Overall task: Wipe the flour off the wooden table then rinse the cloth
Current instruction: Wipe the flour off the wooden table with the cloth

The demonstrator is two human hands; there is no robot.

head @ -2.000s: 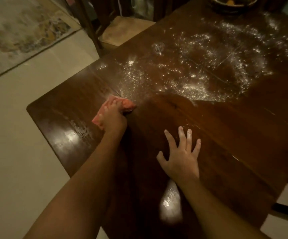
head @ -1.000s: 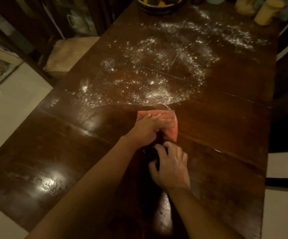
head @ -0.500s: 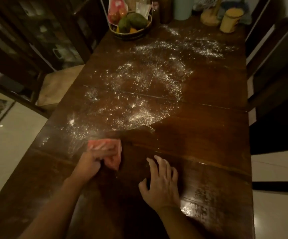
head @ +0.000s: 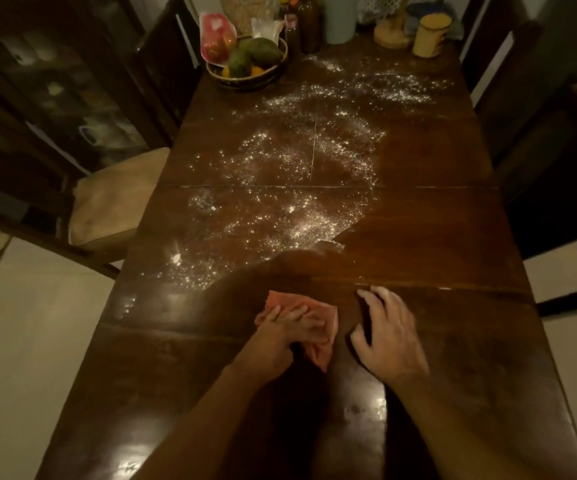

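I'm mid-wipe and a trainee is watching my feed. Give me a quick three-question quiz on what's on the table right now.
1. True or false: the left hand rests on the pink cloth, which lies on the table.
2. Where does most of the flour lie? A) between the cloth and the table's near edge; B) beyond the cloth, toward the fruit basket; C) inside that basket.
3. Fill in: the right hand is on the table to the ___ of the cloth.
Key: 1 true; 2 B; 3 right.
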